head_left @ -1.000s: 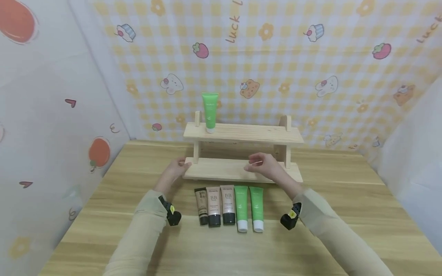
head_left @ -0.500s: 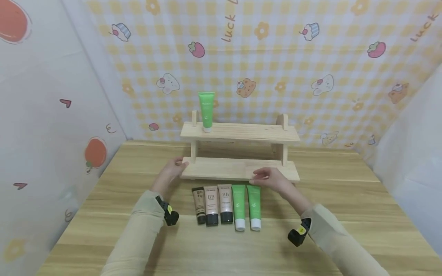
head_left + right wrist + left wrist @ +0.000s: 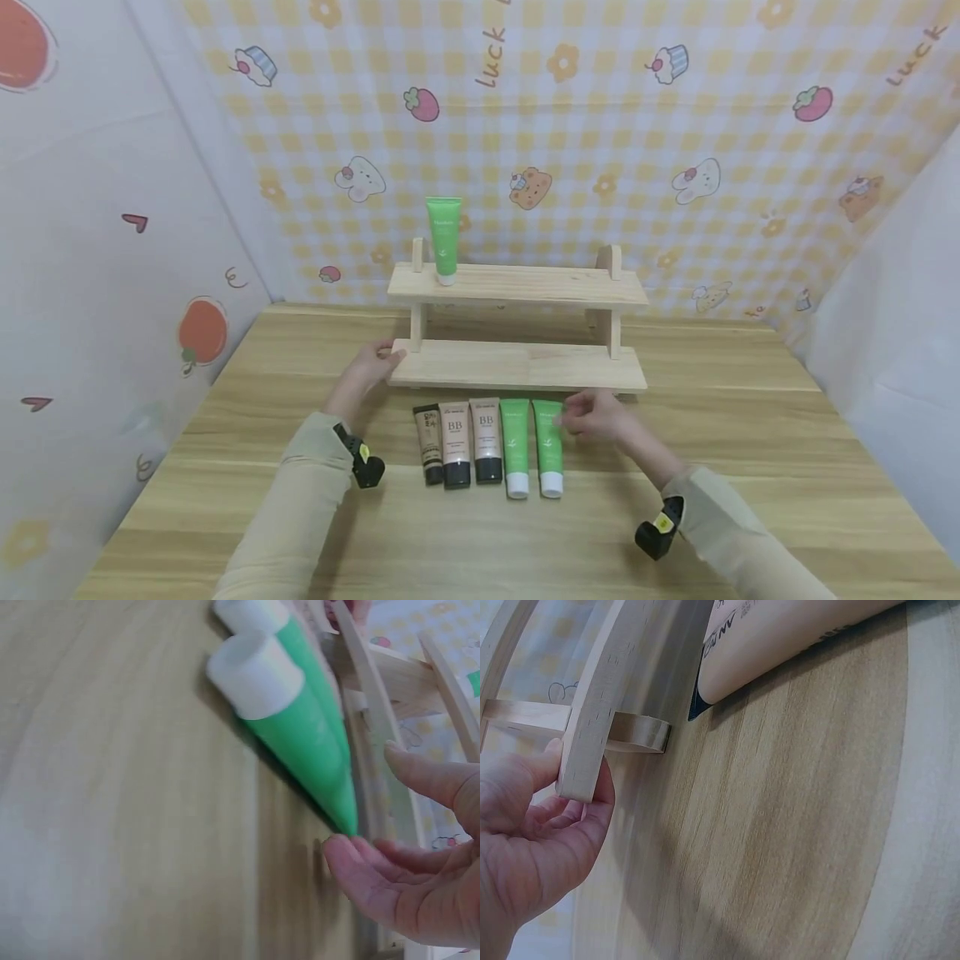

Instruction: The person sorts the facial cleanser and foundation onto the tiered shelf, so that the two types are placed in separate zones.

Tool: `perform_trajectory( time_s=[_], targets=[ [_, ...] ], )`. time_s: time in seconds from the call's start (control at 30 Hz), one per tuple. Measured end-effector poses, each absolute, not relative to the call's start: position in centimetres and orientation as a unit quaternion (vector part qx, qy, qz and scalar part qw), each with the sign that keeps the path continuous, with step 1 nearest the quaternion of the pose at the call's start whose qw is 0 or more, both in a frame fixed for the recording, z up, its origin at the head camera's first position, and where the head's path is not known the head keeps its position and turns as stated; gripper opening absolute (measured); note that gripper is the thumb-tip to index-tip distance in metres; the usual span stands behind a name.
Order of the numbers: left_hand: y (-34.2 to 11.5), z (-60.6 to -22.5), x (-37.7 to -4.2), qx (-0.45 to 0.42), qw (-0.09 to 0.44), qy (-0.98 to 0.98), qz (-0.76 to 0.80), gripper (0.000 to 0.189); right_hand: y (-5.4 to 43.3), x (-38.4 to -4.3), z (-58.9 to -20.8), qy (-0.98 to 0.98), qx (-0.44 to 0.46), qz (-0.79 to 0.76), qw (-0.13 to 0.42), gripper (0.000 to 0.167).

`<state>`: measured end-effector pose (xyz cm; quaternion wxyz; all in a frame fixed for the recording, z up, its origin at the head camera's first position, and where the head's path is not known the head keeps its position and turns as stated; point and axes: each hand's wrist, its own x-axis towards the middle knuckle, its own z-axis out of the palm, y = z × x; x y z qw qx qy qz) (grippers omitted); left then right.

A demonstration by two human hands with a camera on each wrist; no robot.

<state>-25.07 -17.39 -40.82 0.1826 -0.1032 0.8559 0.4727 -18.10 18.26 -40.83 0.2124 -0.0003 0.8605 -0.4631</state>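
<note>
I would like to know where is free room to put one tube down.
Free: the lower shelf board, right of the left hand; the upper board, right of the standing green tube; the table between the sleeves, nearer than the row of five tubes. Crowded: the row itself, with the right hand at its right end.

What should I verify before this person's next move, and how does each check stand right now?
1. Left hand holding the lower shelf board: ok, it pinches the left end.
2. Right hand near the rightmost lying green tube: ok, beside its upper end.
3. Right hand gripping that tube: not ok, the tube is not between thumb and fingers.
4. Right hand touching that tube: cannot tell, contact is unclear.
5. Neighbouring green tube separate: ok, a gap shows in the head view.
6. Standing green tube upright on the upper shelf board: ok.
</note>
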Motion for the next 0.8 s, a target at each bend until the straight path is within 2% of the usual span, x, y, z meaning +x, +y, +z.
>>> perform_trajectory(
  time_s=[0.2, 0.33, 0.4, 0.63, 0.8],
  targets=[
    [-17.4, -40.8, -25.1, -0.105, 0.182, 0.855, 0.475, 0.059, 17.5, -17.3, -41.7, 0.871, 0.018, -0.432, 0.235, 0.073],
    [-17.4, -40.8, -25.1, -0.105, 0.184, 0.854, 0.474, 0.059, 16.9, -17.1, -42.1, 0.868, 0.039, -0.433, 0.24, 0.074],
    [-17.4, -40.9, -25.1, -0.104, 0.184, 0.854, 0.475, 0.059, 16.6, -17.0, -42.2, 0.867, 0.047, -0.436, 0.236, 0.07],
    [-17.6, -41.0, -25.2, -0.097, 0.183, 0.851, 0.482, 0.06, 15.3, -16.4, -42.3, 0.861, 0.074, -0.449, 0.228, 0.027],
    [-17.6, -41.1, -25.1, -0.093, 0.182, 0.854, 0.478, 0.061, 14.5, -16.4, -42.4, 0.867, 0.077, -0.437, 0.227, 0.028]
  ],
)
